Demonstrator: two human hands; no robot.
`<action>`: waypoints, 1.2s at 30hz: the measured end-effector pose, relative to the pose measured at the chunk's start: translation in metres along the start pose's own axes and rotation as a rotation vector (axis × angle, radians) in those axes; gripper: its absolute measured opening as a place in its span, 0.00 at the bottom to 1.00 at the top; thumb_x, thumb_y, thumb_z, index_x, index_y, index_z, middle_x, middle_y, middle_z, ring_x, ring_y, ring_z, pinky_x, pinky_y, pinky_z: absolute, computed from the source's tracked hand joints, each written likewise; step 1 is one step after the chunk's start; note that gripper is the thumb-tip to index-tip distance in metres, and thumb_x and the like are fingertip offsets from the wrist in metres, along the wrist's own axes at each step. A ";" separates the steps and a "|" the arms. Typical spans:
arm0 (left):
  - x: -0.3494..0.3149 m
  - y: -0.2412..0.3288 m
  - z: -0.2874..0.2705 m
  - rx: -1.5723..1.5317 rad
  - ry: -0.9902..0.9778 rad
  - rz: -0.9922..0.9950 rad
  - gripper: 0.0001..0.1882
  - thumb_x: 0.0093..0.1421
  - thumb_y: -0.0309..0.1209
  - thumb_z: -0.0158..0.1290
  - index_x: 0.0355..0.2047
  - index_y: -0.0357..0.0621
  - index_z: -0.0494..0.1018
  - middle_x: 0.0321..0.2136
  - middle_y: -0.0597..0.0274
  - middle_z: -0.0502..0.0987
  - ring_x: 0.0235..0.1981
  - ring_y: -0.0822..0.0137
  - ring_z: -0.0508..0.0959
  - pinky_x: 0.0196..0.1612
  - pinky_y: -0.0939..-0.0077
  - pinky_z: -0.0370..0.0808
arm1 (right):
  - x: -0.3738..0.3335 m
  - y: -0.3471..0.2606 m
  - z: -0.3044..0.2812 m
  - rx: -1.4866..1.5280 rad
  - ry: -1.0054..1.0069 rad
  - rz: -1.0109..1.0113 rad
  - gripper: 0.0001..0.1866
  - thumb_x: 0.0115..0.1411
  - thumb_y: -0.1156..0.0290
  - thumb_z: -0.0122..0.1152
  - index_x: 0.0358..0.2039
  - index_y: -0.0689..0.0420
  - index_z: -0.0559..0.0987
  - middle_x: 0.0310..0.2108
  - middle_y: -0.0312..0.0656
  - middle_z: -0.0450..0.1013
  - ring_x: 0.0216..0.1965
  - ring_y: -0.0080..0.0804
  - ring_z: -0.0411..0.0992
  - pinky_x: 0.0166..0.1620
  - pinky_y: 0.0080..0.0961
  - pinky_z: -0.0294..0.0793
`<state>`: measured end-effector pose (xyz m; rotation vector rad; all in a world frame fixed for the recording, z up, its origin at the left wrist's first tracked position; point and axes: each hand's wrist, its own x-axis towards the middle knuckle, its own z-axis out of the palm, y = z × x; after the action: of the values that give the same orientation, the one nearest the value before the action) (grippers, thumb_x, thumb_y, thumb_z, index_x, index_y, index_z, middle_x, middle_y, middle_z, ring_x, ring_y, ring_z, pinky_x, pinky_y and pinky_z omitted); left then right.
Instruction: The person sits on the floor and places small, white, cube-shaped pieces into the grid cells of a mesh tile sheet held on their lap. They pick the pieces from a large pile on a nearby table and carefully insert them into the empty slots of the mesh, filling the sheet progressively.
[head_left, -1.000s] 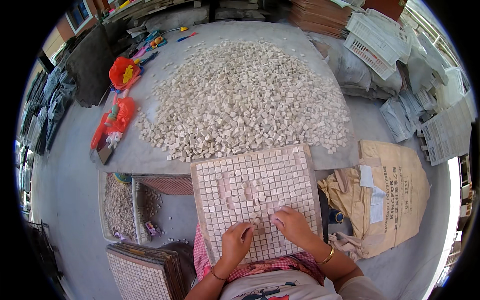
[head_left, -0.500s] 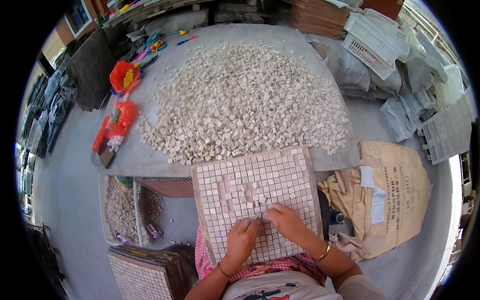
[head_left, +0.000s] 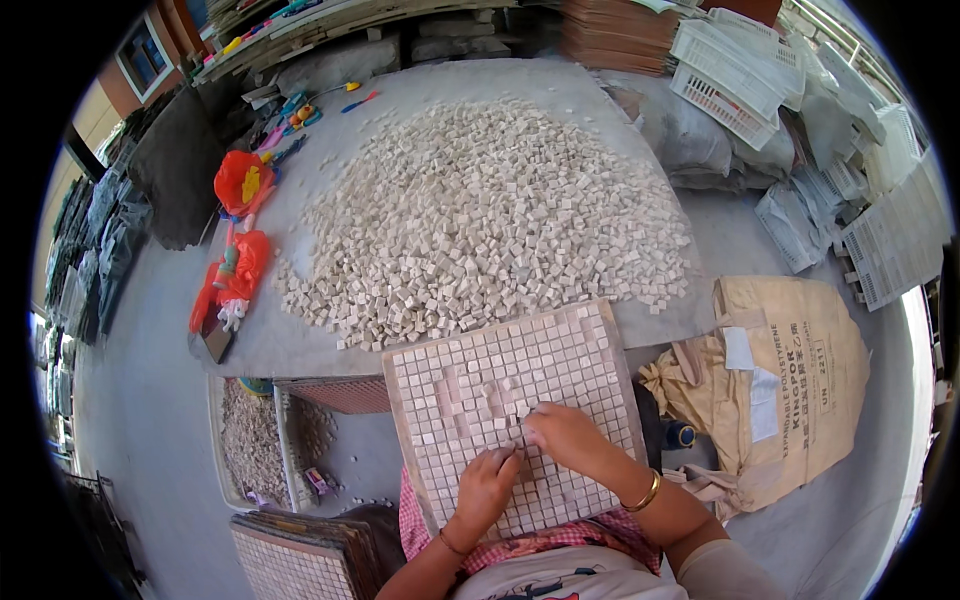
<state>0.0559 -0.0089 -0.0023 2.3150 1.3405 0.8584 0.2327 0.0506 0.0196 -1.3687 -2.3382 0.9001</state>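
Observation:
A square grid tray (head_left: pixel 398 395) rests tilted on my lap, its far edge against the table. Small pale stone tiles (head_left: pixel 575 350) fill most of its cells, and a few slots stand bare around the middle. Some tiles lie loose on top near the centre. My left hand (head_left: pixel 488 488) bends over the lower middle of the tray with its fingertips pinched together. Just to the right and slightly farther away, my right hand (head_left: pixel 568 438) has thumb and fingers closed down at the tiles. Whatever sits between either hand's fingertips is hidden.
A big heap of stone tiles (head_left: pixel 490 215) covers the grey table (head_left: pixel 330 350). Red plastic bags (head_left: pixel 243 180) and toys lie at its left. Below stand a white crate (head_left: pixel 290 455) of tile bits and stacked filled trays (head_left: pixel 300 560). A tan sack (head_left: pixel 790 390) lies right.
The view has shifted slightly. My right hand has moved a little up and left over the tray, near the loose tiles. My left hand stays bent close beside it.

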 end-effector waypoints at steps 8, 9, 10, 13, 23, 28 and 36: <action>-0.006 0.001 0.006 0.134 -0.061 0.050 0.11 0.46 0.25 0.50 0.33 0.42 0.70 0.34 0.58 0.73 0.33 0.61 0.73 0.37 0.69 0.71 | 0.000 0.014 -0.016 0.045 -0.043 -0.130 0.04 0.53 0.70 0.57 0.27 0.57 0.75 0.30 0.43 0.69 0.32 0.44 0.70 0.36 0.36 0.70; -0.005 0.003 0.004 0.130 -0.075 0.041 0.11 0.46 0.25 0.50 0.33 0.42 0.70 0.34 0.58 0.72 0.34 0.61 0.73 0.37 0.68 0.71 | -0.004 0.017 -0.018 0.059 -0.008 -0.079 0.05 0.53 0.70 0.57 0.28 0.57 0.76 0.30 0.43 0.70 0.32 0.44 0.70 0.36 0.36 0.70; -0.005 0.004 0.002 0.126 -0.089 0.031 0.11 0.46 0.25 0.50 0.33 0.42 0.70 0.35 0.58 0.72 0.34 0.61 0.73 0.37 0.68 0.71 | -0.008 0.020 -0.019 0.074 0.026 -0.028 0.05 0.53 0.70 0.58 0.29 0.56 0.76 0.30 0.43 0.70 0.32 0.44 0.70 0.36 0.36 0.70; -0.004 0.007 0.001 0.097 -0.108 0.000 0.11 0.47 0.24 0.51 0.34 0.41 0.71 0.34 0.59 0.72 0.33 0.61 0.73 0.37 0.69 0.70 | -0.016 0.014 -0.016 0.129 0.097 -0.015 0.04 0.52 0.71 0.56 0.28 0.57 0.73 0.28 0.43 0.68 0.32 0.44 0.69 0.36 0.38 0.70; -0.006 -0.008 -0.020 -0.077 0.219 -0.289 0.05 0.50 0.19 0.55 0.28 0.39 0.73 0.26 0.55 0.74 0.29 0.54 0.74 0.32 0.64 0.71 | -0.019 -0.001 -0.008 0.079 0.155 -0.003 0.07 0.52 0.73 0.57 0.32 0.57 0.71 0.30 0.43 0.69 0.32 0.46 0.70 0.34 0.39 0.70; -0.008 -0.005 -0.024 -0.055 0.177 -0.305 0.05 0.50 0.19 0.54 0.29 0.40 0.74 0.26 0.55 0.74 0.29 0.54 0.74 0.32 0.64 0.71 | -0.008 -0.022 0.014 0.084 0.140 -0.045 0.08 0.53 0.71 0.57 0.32 0.57 0.70 0.30 0.44 0.69 0.32 0.47 0.70 0.33 0.40 0.70; -0.030 -0.001 -0.018 -0.135 0.180 -0.330 0.06 0.48 0.19 0.56 0.28 0.40 0.74 0.26 0.56 0.75 0.29 0.55 0.74 0.32 0.65 0.72 | -0.022 -0.022 0.011 0.093 -0.060 0.034 0.12 0.52 0.69 0.61 0.36 0.58 0.73 0.32 0.45 0.70 0.33 0.46 0.71 0.36 0.36 0.72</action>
<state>0.0328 -0.0347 0.0007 1.8807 1.6262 1.0282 0.2233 0.0194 0.0272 -1.3656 -2.2914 1.0600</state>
